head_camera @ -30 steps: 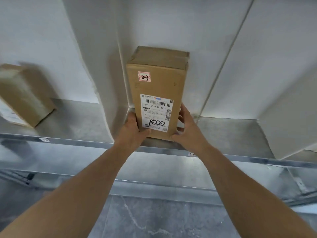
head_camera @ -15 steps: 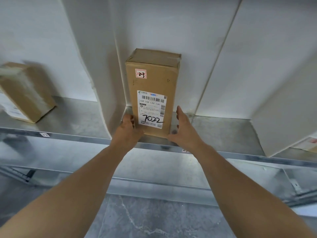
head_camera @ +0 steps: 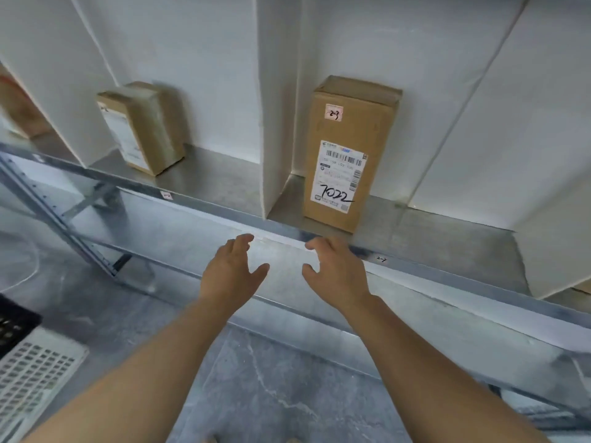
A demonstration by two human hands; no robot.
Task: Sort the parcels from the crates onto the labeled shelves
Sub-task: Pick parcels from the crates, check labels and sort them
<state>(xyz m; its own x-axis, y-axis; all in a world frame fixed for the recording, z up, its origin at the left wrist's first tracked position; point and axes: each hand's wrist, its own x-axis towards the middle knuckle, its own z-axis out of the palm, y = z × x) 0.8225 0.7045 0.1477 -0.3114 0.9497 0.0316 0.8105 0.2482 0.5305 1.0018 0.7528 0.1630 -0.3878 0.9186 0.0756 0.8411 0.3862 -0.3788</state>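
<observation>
A tall cardboard parcel [head_camera: 348, 151] with a barcode label, handwritten "7022" and a small "2-3" sticker stands upright on the metal shelf [head_camera: 425, 238], just right of a white divider [head_camera: 275, 123]. My left hand [head_camera: 232, 270] and my right hand [head_camera: 335, 270] hover in front of the shelf edge, below the parcel, fingers relaxed and holding nothing. Neither hand touches the parcel. A small tag [head_camera: 381, 259] sits on the shelf edge under this bay.
A second cardboard parcel [head_camera: 140, 126] stands in the bay to the left, with a tag [head_camera: 166, 195] on the shelf edge. Another white divider [head_camera: 543, 187] bounds the bay on the right. A black crate [head_camera: 16, 324] and a white grid crate [head_camera: 35, 375] sit at the lower left on the grey floor.
Both hands have let go of the 7022 parcel and drawn back from the shelf. The view has pulled back and turned right-to-left, showing the left bay and crates.
</observation>
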